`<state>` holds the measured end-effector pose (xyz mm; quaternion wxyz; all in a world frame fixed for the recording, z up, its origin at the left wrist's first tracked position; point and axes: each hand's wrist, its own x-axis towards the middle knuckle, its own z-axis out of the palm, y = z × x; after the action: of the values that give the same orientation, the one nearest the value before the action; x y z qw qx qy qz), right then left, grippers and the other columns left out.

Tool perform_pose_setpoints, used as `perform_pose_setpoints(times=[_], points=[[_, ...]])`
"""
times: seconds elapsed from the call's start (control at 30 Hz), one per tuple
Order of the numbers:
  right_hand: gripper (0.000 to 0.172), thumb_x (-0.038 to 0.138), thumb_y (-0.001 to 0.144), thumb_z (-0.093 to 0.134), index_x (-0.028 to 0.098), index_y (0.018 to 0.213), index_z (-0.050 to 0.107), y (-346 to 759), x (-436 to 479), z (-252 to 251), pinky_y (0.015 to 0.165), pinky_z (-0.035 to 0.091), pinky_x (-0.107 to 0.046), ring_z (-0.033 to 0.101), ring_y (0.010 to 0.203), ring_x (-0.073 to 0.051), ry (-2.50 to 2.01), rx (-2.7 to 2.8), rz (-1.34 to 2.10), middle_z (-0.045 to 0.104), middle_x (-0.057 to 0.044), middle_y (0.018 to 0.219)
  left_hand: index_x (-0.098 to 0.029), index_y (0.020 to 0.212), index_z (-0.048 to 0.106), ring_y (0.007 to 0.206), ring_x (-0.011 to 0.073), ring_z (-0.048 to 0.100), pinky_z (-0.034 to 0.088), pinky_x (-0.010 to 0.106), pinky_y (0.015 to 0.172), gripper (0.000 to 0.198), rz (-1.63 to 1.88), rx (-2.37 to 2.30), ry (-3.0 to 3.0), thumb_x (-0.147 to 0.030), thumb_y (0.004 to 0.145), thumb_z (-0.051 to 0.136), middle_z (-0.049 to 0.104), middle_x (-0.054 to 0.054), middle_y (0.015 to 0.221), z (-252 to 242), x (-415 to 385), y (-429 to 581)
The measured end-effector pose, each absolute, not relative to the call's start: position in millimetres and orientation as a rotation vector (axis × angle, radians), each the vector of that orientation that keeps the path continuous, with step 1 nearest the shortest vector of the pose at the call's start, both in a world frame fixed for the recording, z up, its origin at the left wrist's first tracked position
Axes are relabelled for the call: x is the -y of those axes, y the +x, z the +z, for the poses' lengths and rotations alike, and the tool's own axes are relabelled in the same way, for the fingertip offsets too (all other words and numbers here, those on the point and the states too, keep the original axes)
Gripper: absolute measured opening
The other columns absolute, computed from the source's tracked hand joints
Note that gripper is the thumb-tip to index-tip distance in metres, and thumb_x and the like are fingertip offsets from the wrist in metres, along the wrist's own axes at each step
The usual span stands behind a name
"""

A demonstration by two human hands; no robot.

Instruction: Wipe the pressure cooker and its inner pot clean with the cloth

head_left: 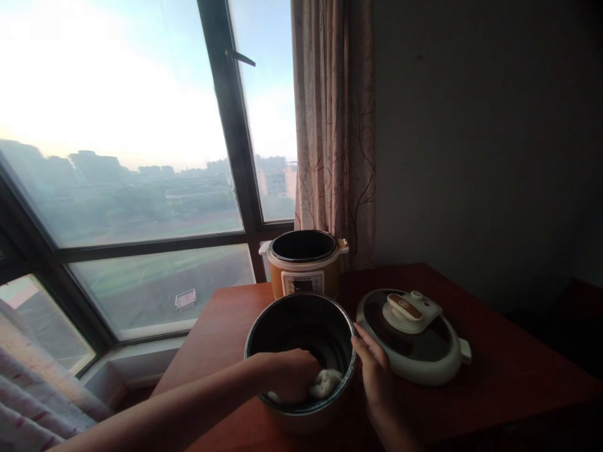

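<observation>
A dark inner pot (301, 320) with a shiny rim is tilted toward me at the front of the table. My left hand (296, 375) reaches down inside it, closed on a whitish cloth (326, 383) that lies against the near inner wall. Most of the left fingers are hidden behind the hand. On the right side of the pot, my right hand (374, 364) grips the rim, with fingertips at the edge and the thumb out of sight.
Behind the pot stands an orange and white electric pressure cooker body (306, 267) with side handles. Its lid (412, 339) rests on the red-brown table (226, 320) at the right. A window (141, 245) and a curtain (330, 125) border the table's far side.
</observation>
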<state>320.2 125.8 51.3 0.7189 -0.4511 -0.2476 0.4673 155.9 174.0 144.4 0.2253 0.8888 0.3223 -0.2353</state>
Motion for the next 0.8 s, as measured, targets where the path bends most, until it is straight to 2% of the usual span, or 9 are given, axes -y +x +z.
perform_pose_setpoints(times=[0.1, 0.17, 0.23, 0.43, 0.63, 0.7, 0.8], points=[[0.054, 0.046, 0.066, 0.081, 0.018, 0.111, 0.075, 331, -142, 58, 0.085, 0.056, -0.039, 0.073, 0.093, -0.030, -0.984, 0.587, 1.112, 0.080, -0.007, 0.092, -0.012, 0.086, 0.073, 0.083, 0.0354, 0.072, 0.055, 0.041, 0.069, 0.023, -0.866, -0.881, 2.508, -0.007, 0.068, 0.058, 0.076, 0.020, 0.092, 155, -178, 155], [0.056, 0.048, 0.065, 0.081, 0.016, 0.111, 0.075, 337, -155, 62, 0.074, 0.055, -0.038, 0.073, 0.079, -0.028, -1.010, 0.651, 1.123, 0.078, -0.005, 0.079, -0.012, 0.091, 0.074, 0.085, 0.0359, 0.072, 0.055, 0.042, 0.070, 0.027, -0.800, -0.902, 2.486, -0.008, 0.069, 0.058, 0.077, 0.021, 0.097, 154, -179, 160], [0.057, 0.051, 0.065, 0.080, 0.015, 0.108, 0.075, 341, -168, 64, 0.069, 0.054, -0.036, 0.071, 0.072, -0.026, -1.042, 0.715, 1.096, 0.076, -0.005, 0.074, -0.013, 0.094, 0.074, 0.088, 0.0364, 0.072, 0.055, 0.042, 0.072, 0.030, -0.628, -0.940, 2.474, -0.007, 0.070, 0.057, 0.077, 0.021, 0.100, 147, -176, 168], [0.056, 0.059, 0.066, 0.078, 0.017, 0.104, 0.075, 351, -183, 64, 0.073, 0.053, -0.037, 0.071, 0.078, -0.027, -1.091, 0.747, 1.031, 0.077, -0.005, 0.081, -0.017, 0.086, 0.074, 0.092, 0.0308, 0.072, 0.051, 0.032, 0.076, 0.023, -0.040, -1.232, 2.240, -0.010, 0.067, 0.063, 0.078, 0.014, 0.096, 121, -181, 196], [0.056, 0.060, 0.070, 0.076, 0.019, 0.108, 0.075, 361, -151, 65, 0.086, 0.054, -0.040, 0.071, 0.095, -0.030, -1.137, 0.848, 0.992, 0.078, -0.008, 0.097, -0.011, 0.098, 0.072, 0.093, 0.0277, 0.071, 0.050, 0.027, 0.070, 0.028, 0.226, -1.479, 2.041, -0.026, 0.087, 0.051, 0.076, 0.016, 0.104, 122, -227, 197], [0.059, 0.063, 0.073, 0.073, 0.018, 0.112, 0.073, 355, -132, 62, 0.080, 0.055, -0.039, 0.071, 0.093, -0.030, -1.189, 0.815, 0.963, 0.078, -0.009, 0.098, -0.011, 0.099, 0.072, 0.090, 0.0259, 0.071, 0.049, 0.025, 0.065, 0.032, 0.250, -1.499, 1.986, -0.031, 0.090, 0.049, 0.076, 0.015, 0.103, 119, -238, 192], [0.068, 0.063, 0.078, 0.070, 0.018, 0.129, 0.066, 340, -105, 56, 0.065, 0.055, -0.036, 0.071, 0.079, -0.028, -1.256, 0.743, 0.978, 0.078, -0.009, 0.097, -0.011, 0.097, 0.071, 0.086, 0.0232, 0.071, 0.050, 0.022, 0.062, 0.029, 0.234, -1.465, 1.964, -0.031, 0.088, 0.052, 0.076, 0.012, 0.101, 114, -242, 189]])
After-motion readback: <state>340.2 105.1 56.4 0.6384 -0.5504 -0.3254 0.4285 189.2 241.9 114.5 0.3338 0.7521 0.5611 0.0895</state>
